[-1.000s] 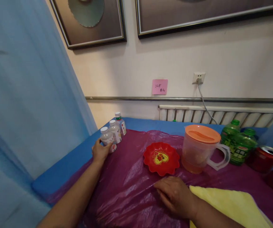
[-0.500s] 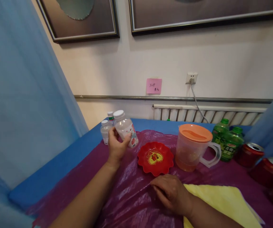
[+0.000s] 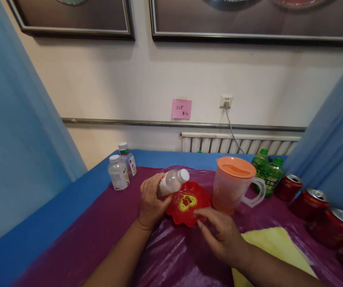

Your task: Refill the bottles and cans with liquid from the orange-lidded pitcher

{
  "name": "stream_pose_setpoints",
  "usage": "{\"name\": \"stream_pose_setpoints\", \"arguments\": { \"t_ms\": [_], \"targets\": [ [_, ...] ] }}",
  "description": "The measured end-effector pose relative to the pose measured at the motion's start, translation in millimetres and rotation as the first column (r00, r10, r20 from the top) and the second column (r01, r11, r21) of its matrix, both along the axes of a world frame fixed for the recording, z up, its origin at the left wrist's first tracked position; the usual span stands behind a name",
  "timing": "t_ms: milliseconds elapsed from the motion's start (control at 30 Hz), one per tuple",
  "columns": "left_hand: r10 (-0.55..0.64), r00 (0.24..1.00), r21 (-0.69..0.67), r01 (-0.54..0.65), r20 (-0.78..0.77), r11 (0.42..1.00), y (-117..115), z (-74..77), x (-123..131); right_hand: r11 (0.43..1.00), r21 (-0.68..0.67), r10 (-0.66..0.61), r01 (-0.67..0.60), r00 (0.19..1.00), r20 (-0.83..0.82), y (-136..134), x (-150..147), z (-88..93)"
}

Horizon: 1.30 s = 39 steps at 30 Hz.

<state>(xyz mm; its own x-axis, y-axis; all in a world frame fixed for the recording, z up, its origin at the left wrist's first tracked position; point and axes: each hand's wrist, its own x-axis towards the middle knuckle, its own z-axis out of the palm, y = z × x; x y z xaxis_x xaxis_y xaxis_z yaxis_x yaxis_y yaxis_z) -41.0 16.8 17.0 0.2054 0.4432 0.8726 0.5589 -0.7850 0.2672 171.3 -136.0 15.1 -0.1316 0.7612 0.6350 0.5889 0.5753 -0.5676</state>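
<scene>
My left hand (image 3: pixel 153 200) is wrapped round a clear plastic bottle (image 3: pixel 171 182) with a printed label. The bottle is tilted over to the right, its white cap (image 3: pixel 183 175) on and pointing toward the right. Just below it lies a red plate (image 3: pixel 181 217) with a wavy rim and a yellow heart print. Over the plate's near right edge, my right hand (image 3: pixel 222 233) has thumb and forefinger apart with nothing visible between them; its other fingers are curled and partly hidden. Right of the plate stands a clear pitcher (image 3: pixel 228 191) with an orange lid (image 3: pixel 236 166) and some orange liquid.
Two clear bottles, one wide (image 3: pixel 118 175) and one slim (image 3: pixel 130 159), stand at the back left. Green bottles (image 3: pixel 271 177) and several red cans (image 3: pixel 308 205) line the right side. A yellow cloth (image 3: pixel 274 251) lies at front right on the purple plastic sheet (image 3: pixel 105 231).
My left hand has brought the bottle rightward and tipped it until the cap points right. My right hand has risen to the plate's edge and its thumb and forefinger have parted. The view has shifted.
</scene>
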Motion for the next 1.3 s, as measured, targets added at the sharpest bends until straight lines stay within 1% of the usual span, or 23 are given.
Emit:
{"name": "stream_pose_setpoints", "arguments": {
  "t_ms": [67,167,233,300,400,533,667,900,1033,1167,1300],
  "targets": [
    [-0.017,0.998,0.026,0.019,-0.056,1.000,-1,3.0,0,0.994,-0.027,-0.108,0.106,0.992,-0.066,12,1,14.4],
    [-0.025,0.987,0.045,0.033,-0.156,0.998,-4,6.0,0,0.975,-0.077,-0.217,0.207,0.965,-0.146,38,1,29.0],
    [-0.025,0.980,0.059,0.037,-0.197,0.998,-5,7.3,0,0.965,-0.086,-0.261,0.249,0.948,-0.180,53,0,31.4],
    [-0.018,0.975,0.077,0.036,-0.222,0.996,-6,8.2,0,0.957,-0.087,-0.290,0.278,0.936,-0.201,64,-2,28.3],
    [-0.019,0.965,0.108,0.049,-0.261,0.993,-5,9.0,0,0.962,-0.100,-0.270,0.253,0.931,-0.245,69,-2,17.2],
    [-0.061,0.950,0.106,0.098,-0.306,0.990,-5,9.1,1,0.979,-0.096,-0.200,0.178,0.924,-0.326,66,2,2.9],
    [-0.066,0.942,0.086,0.099,-0.330,0.991,-6,10.2,2,0.985,-0.058,-0.174,0.164,0.923,-0.343,63,5,-2.1],
    [-0.053,0.943,0.144,0.106,-0.328,0.984,-10,15.9,3,0.982,0.046,-0.166,0.184,0.951,-0.260,60,5,0.0],
    [-0.042,0.940,0.134,0.092,-0.339,0.987,-14,18.8,3,0.974,0.131,-0.155,0.185,0.965,-0.209,59,5,1.8],
    [-0.068,0.930,0.092,0.109,-0.362,0.990,-15,18.1,2,0.959,0.206,-0.173,0.198,0.976,-0.133,59,8,1.5],
    [-0.047,0.935,0.065,0.074,-0.351,0.995,-13,16.0,0,0.946,0.279,-0.156,0.164,0.986,-0.049,62,9,-2.3]
  ]
}}
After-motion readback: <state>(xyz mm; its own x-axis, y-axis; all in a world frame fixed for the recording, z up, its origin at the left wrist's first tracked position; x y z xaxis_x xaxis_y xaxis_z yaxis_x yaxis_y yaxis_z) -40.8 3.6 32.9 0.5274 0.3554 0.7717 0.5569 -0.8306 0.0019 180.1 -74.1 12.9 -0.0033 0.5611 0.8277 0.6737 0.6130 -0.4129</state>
